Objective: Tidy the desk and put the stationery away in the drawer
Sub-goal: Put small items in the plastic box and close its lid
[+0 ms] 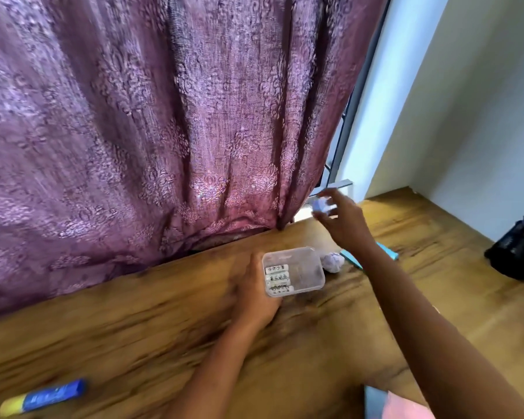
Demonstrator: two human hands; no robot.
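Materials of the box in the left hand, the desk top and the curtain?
Box: clear plastic, likely; contents show through its walls. Desk top: wood or wood-look laminate, matte; grain streaks. Curtain: woven fabric, slight sheen; hangs in folds, floral pattern.

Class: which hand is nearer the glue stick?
Left. The left hand, gripping the box, is right of the glue stick; the right hand, pinching a white object, is farther right.
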